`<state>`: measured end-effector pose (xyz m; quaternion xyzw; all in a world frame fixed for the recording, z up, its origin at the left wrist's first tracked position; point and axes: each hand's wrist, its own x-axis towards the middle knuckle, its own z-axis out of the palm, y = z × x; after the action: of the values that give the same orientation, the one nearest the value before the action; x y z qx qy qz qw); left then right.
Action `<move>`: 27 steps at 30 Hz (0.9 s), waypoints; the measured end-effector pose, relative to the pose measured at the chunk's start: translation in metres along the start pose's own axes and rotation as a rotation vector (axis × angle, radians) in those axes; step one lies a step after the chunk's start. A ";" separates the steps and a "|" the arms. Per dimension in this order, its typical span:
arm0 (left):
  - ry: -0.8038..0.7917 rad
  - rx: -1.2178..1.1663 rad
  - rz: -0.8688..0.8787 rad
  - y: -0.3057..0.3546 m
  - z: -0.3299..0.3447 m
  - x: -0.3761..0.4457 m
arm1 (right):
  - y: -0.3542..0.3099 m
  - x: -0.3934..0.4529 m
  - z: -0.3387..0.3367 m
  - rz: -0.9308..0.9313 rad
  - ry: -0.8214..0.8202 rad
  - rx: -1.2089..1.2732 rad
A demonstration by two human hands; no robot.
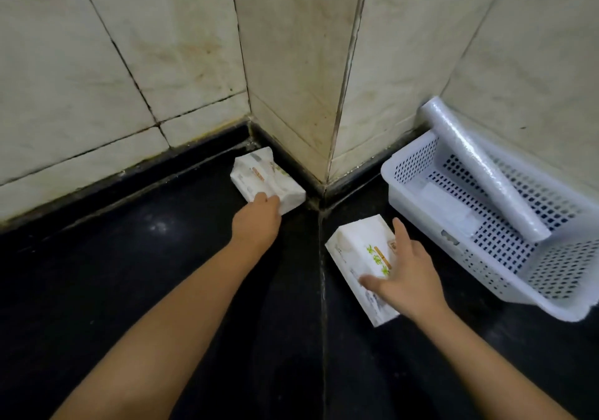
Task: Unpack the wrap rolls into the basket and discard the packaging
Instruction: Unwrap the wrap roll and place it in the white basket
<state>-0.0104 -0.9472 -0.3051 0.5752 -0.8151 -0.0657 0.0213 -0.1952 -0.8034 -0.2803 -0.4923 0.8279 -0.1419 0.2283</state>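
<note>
my right hand [409, 276] lies spread flat, fingers open, on top of the near white packet [359, 259] on the black counter [129, 274], not gripping it. farther out, my left hand [259, 217] touches the near edge of a second white packet [264, 181] tucked against the tiled wall corner [324, 95]; i cannot tell whether those fingers are closed on it. to the right, a wrap roll [479, 167] leans slantwise in the white perforated basket [405, 205], its top end poking over the far rim beside the wall.
</note>
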 end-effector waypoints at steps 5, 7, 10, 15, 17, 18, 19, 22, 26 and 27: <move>0.152 -0.107 0.119 -0.052 -0.028 -0.051 | -0.052 0.008 0.020 -0.103 -0.037 -0.069; 0.154 -0.033 0.146 -0.071 -0.042 -0.072 | -0.080 0.018 0.029 -0.140 -0.052 -0.088; 0.126 0.033 0.182 -0.092 -0.049 -0.092 | -0.119 0.040 0.041 -0.187 -0.041 -0.125; 0.085 0.076 0.268 -0.104 -0.038 -0.098 | -0.162 0.080 0.056 -0.211 -0.005 -0.121; 0.042 0.039 0.254 -0.098 -0.028 -0.092 | -0.170 0.093 0.061 -0.234 0.038 -0.135; 0.041 0.040 0.252 -0.094 -0.023 -0.088 | -0.171 0.096 0.064 -0.247 0.058 -0.143; 0.027 0.032 0.232 -0.089 -0.019 -0.082 | -0.171 0.100 0.066 -0.267 0.073 -0.155; -0.035 0.006 0.098 -0.078 -0.003 -0.063 | -0.164 0.106 0.070 -0.329 0.076 -0.190; -0.155 0.046 0.131 -0.069 0.004 -0.051 | -0.151 0.109 0.066 -0.421 0.077 -0.229; -0.177 0.045 0.137 -0.068 0.005 -0.049 | -0.148 0.108 0.065 -0.444 0.068 -0.239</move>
<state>0.0689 -0.9229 -0.3165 0.5104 -0.8525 -0.0963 -0.0592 -0.0953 -0.9696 -0.2934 -0.6805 0.7175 -0.1063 0.1036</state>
